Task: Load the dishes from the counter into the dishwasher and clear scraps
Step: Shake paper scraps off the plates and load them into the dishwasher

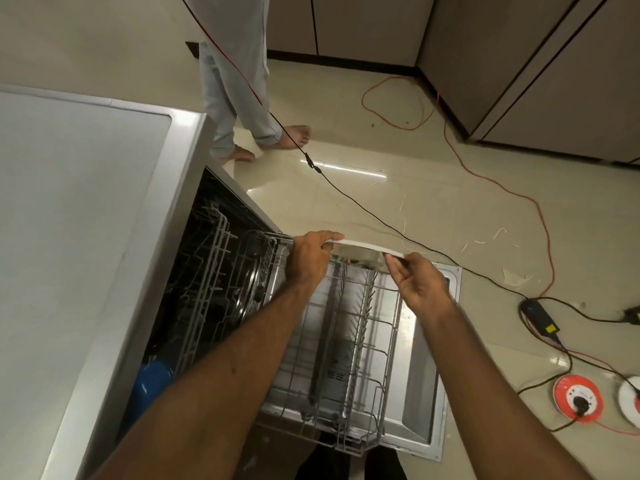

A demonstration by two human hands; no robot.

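A white plate [360, 249] stands nearly on edge over the far end of the pulled-out lower rack [363, 344] of the open dishwasher. My left hand [310, 258] grips its left rim with fingers curled over the top. My right hand [417, 282] pinches its right rim. Some food residue shows on the plate's underside face. The rack below holds only bare tines. The dishwasher door [436, 375] lies flat beneath the rack.
A grey counter [69, 237] runs along the left. Another person [239, 81] stands barefoot on the tiled floor beyond the dishwasher. Black and orange cables [485, 174], a power adapter [540, 315] and cable reels [576, 398] lie on the floor to the right.
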